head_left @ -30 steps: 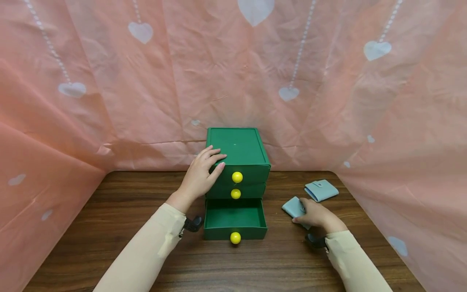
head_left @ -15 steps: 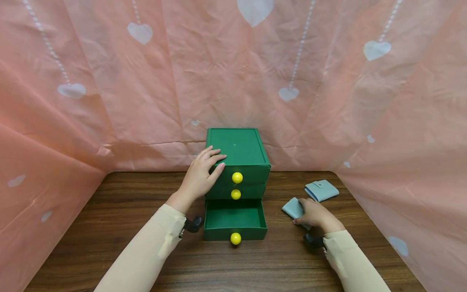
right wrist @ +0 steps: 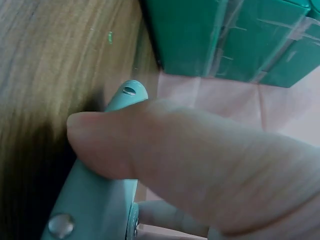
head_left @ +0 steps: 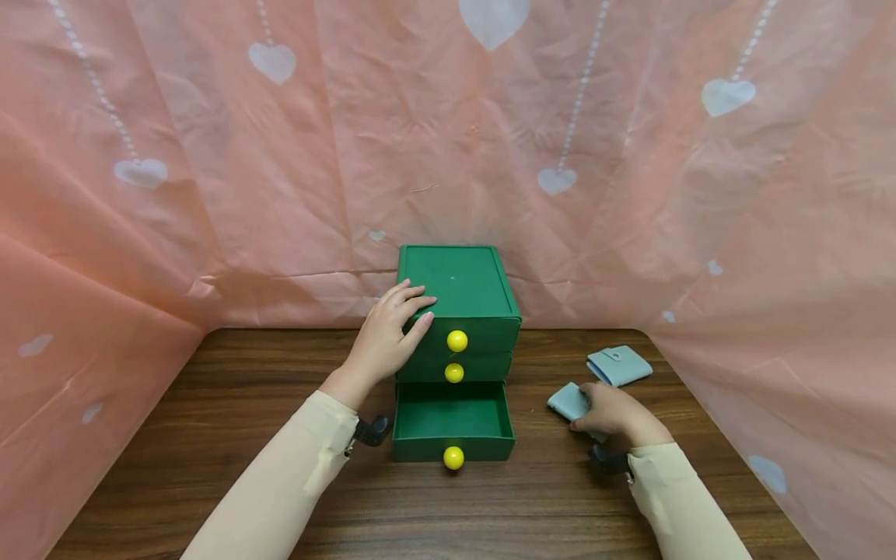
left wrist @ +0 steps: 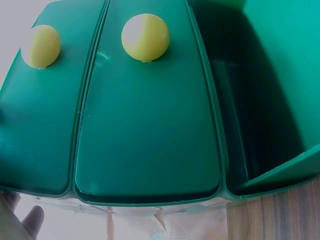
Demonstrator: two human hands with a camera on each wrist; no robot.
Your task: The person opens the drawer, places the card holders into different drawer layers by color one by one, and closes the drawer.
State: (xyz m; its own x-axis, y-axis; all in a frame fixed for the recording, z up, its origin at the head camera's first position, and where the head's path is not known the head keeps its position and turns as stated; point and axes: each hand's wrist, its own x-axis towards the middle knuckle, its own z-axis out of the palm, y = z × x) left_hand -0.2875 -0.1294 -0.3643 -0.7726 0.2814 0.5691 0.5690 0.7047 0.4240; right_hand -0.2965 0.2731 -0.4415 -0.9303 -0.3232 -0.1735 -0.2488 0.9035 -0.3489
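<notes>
My left hand (head_left: pixel 383 334) rests on the front left corner of a green drawer cabinet (head_left: pixel 465 272), fingers spread over its top. The bottom drawer (head_left: pixel 420 449) is pulled out and nothing lies in it; the two above are closed. To the right of the cabinet, my right hand (head_left: pixel 616 412) pinches a small light-blue wallet (head_left: pixel 568 401). The right wrist view has the thumb (right wrist: pixel 115 140) across the wallet's near side, with a finger behind it and a round metal snap (right wrist: pixel 61 226) below. Part of the wallet is hidden by the hand.
A second light-blue wallet (head_left: pixel 621 365) with a snap strap lies behind the right hand on the brown wooden table (head_left: pixel 245 404). Yellow ball knobs (head_left: pixel 453 458) stick out from the drawer fronts. A pink curtain (head_left: pixel 280 194) with white hearts encloses the back and sides.
The right hand and the wallet it pinches have shifted slightly to the right. The left hand stays on the cabinet, and the drawers have not moved.
</notes>
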